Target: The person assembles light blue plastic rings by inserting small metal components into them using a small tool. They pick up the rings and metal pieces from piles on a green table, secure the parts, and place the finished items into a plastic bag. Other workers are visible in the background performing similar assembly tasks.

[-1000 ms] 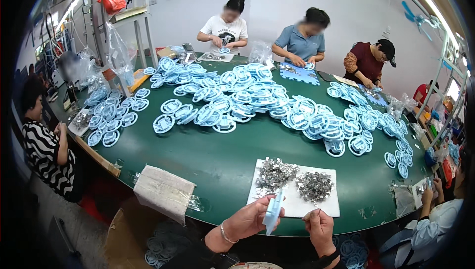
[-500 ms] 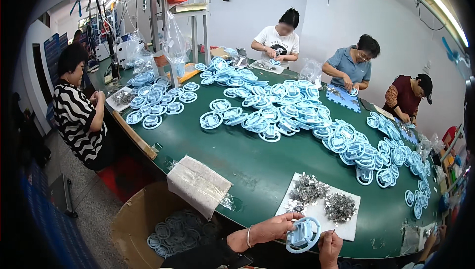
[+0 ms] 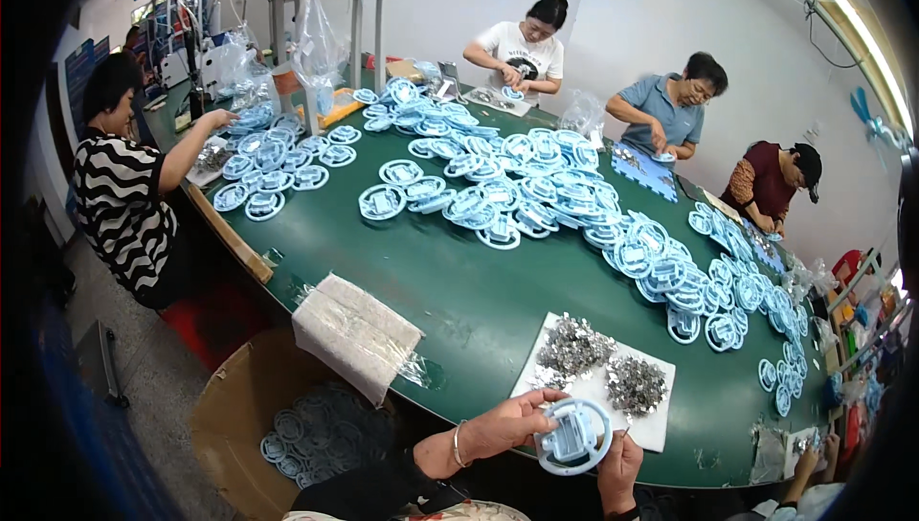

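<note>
A light blue plastic ring with a boxy frame [image 3: 575, 433] across its middle is gripped by my left hand [image 3: 500, 428], thumb and fingers on its left rim. Close by its right rim is my right hand [image 3: 620, 469], with thumb and fingertips pinched together. A tiny thin tip shows at those fingers, too small to name. Just beyond both hands lies a white mat [image 3: 655, 434] bearing two heaps of small shiny metal pieces, one at the left [image 3: 574, 347] and one at the right [image 3: 637, 386].
A long pile of blue rings [image 3: 536, 176] runs across the green table [image 3: 459, 282]. A taped, cloth-covered pad [image 3: 356, 331] hangs over the near edge, above a cardboard box [image 3: 225, 425] of rings. Several people sit around the table.
The whole view has shifted a little. The ring in my left hand now faces me more fully, with my right fingers still beside it. The person at the left has reached an arm over the rings.
</note>
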`<state>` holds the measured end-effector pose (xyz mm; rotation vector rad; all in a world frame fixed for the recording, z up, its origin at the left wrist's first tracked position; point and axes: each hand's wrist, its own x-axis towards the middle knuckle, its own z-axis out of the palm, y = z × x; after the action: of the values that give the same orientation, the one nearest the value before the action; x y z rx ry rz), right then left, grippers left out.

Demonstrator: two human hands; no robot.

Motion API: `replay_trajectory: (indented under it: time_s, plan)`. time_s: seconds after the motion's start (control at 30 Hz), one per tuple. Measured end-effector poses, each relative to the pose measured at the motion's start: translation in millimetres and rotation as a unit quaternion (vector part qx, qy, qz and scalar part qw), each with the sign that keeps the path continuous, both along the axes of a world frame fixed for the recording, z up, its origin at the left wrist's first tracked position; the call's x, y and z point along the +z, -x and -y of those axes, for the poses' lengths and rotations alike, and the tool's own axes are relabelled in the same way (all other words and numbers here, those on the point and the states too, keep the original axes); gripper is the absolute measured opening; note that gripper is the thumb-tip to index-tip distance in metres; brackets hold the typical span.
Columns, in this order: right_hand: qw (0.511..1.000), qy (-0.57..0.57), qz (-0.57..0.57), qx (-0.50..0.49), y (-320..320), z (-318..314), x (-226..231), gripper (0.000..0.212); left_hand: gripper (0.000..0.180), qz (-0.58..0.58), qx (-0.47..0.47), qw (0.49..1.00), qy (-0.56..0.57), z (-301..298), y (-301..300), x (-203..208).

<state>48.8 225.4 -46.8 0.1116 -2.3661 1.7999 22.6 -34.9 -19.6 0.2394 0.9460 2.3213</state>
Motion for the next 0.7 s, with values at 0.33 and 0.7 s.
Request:
replay_trajectory:
  time_s: [0.33, 0.7]
  plan:
    - [0.999, 0.022, 0.018, 0.029, -4.6, 14.7, 29.1, 0.043, 0.058, -0.099, 0.226, 0.968, 0.039, 25.6, 24.5, 68.0]
    - [0.999, 0.004, 0.028, 0.032, -4.5, 12.3, 29.7, 0.041, 0.058, -0.099, 0.231, 0.966, 0.055, 19.4, 30.2, 66.5]
